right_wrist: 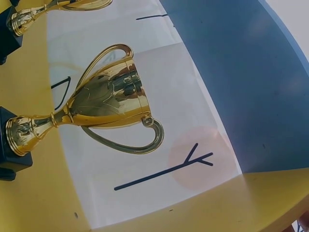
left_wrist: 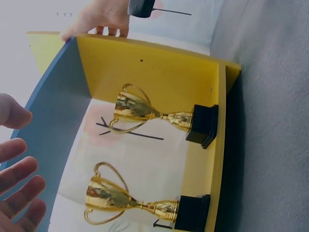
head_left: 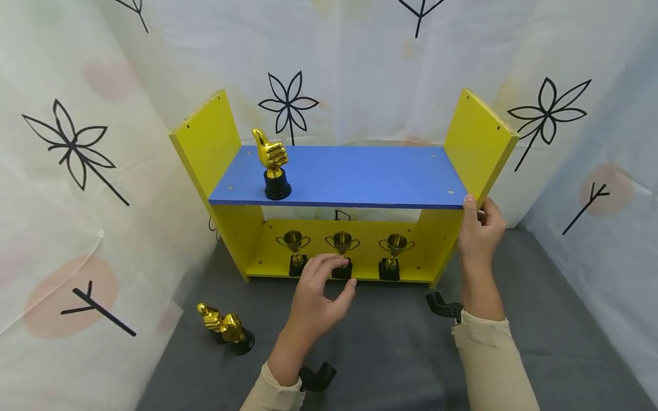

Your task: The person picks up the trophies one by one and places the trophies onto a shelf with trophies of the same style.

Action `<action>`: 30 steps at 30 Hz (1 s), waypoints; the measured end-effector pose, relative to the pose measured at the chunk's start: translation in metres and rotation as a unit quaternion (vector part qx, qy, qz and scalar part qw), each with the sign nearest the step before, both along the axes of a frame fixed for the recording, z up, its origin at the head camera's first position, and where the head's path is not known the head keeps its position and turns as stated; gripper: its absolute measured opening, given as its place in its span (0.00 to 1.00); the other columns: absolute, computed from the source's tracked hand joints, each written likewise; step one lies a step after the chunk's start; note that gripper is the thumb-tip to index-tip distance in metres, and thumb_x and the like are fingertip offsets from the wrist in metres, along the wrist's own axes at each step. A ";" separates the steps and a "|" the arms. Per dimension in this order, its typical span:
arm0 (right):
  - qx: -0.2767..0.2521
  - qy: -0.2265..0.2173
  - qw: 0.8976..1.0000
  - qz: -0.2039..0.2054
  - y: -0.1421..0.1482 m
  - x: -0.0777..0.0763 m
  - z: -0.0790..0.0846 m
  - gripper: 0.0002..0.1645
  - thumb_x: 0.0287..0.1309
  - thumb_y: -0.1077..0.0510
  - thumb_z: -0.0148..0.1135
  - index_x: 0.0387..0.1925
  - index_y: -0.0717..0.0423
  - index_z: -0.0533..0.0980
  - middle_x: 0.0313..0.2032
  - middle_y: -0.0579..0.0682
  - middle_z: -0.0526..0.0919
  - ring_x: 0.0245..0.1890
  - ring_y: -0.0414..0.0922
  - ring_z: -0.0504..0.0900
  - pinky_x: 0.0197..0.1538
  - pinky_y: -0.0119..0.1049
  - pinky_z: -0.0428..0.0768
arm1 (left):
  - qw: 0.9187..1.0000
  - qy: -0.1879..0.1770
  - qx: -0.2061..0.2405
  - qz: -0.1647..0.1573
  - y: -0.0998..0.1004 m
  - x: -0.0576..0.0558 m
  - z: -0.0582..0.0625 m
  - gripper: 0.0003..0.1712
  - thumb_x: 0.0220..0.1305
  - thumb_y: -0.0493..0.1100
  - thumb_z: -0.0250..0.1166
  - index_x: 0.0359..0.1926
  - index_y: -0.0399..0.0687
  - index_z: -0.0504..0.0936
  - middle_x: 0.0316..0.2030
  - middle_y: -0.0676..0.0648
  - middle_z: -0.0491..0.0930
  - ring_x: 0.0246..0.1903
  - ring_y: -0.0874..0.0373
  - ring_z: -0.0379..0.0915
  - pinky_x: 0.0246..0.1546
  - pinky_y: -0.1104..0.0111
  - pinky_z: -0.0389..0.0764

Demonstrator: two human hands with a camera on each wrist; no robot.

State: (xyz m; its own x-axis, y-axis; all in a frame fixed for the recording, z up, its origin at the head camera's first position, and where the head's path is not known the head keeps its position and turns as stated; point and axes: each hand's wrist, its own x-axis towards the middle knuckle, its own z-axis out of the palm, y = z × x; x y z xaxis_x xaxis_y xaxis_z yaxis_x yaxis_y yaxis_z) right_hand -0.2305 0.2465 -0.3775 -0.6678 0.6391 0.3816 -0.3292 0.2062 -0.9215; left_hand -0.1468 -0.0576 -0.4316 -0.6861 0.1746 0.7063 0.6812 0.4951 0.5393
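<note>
A yellow shelf unit [head_left: 354, 271] with a blue board [head_left: 360, 174] stands in the middle of the head view. My right hand [head_left: 480, 234] grips its right side panel, thumb at the blue board's front corner; the left wrist view shows this right hand [left_wrist: 104, 18] at the top. In front of the lower level, my left hand [head_left: 321, 299] hovers with thumb and fingers apart, holding nothing. Behind it are three gold cup trophies on black bases: the left trophy [head_left: 294, 242], the partly covered middle trophy [head_left: 343, 242] and the right trophy [head_left: 394, 245]. A gold thumbs-up trophy [head_left: 272, 157] stands on the blue board's left part.
Two more gold thumb trophies, one on the left [head_left: 209, 317] and one on the right [head_left: 233, 328], are close together on the grey surface [head_left: 390, 354] at front left. White cloth walls [head_left: 370, 74] with black plant drawings surround the unit.
</note>
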 end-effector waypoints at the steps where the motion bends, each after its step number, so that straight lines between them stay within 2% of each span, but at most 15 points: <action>1: -0.001 0.000 1.000 0.000 0.000 0.000 0.000 0.21 0.72 0.45 0.61 0.54 0.54 0.87 0.42 0.34 0.80 0.36 0.39 0.76 0.36 0.26 0.77 | 1.000 -0.001 -0.001 0.002 -0.002 0.001 0.001 0.18 0.65 0.40 0.75 0.56 0.48 0.87 0.56 0.47 0.83 0.56 0.51 0.78 0.56 0.54 0.83; 9: 0.001 0.008 1.000 0.003 0.000 0.002 0.001 0.22 0.72 0.45 0.62 0.55 0.55 0.87 0.42 0.35 0.80 0.37 0.39 0.76 0.37 0.27 0.77 | 1.000 -0.005 -0.008 0.009 -0.018 0.010 0.010 0.18 0.66 0.41 0.75 0.56 0.48 0.87 0.57 0.45 0.84 0.58 0.51 0.78 0.59 0.51 0.82; 16: -0.004 0.003 1.000 0.007 0.000 0.003 -0.001 0.22 0.73 0.46 0.62 0.56 0.55 0.87 0.42 0.36 0.80 0.36 0.39 0.76 0.37 0.26 0.77 | 0.999 -0.014 -0.009 0.028 -0.033 0.018 0.013 0.19 0.66 0.42 0.76 0.56 0.49 0.87 0.58 0.50 0.83 0.60 0.53 0.78 0.61 0.51 0.82; 24: -0.006 0.004 1.000 0.009 0.000 0.003 0.000 0.22 0.73 0.46 0.62 0.57 0.54 0.87 0.42 0.36 0.80 0.37 0.41 0.77 0.37 0.26 0.77 | 1.000 -0.015 0.002 0.022 -0.044 0.027 0.022 0.20 0.65 0.41 0.76 0.57 0.51 0.86 0.59 0.50 0.82 0.61 0.52 0.78 0.61 0.52 0.82; 30: -0.004 0.010 1.000 0.010 0.000 0.003 0.001 0.21 0.72 0.46 0.63 0.55 0.55 0.87 0.41 0.36 0.80 0.36 0.40 0.77 0.36 0.26 0.77 | 0.999 -0.015 0.013 0.045 -0.056 0.034 0.022 0.21 0.63 0.38 0.77 0.57 0.51 0.87 0.58 0.49 0.83 0.61 0.51 0.79 0.60 0.52 0.82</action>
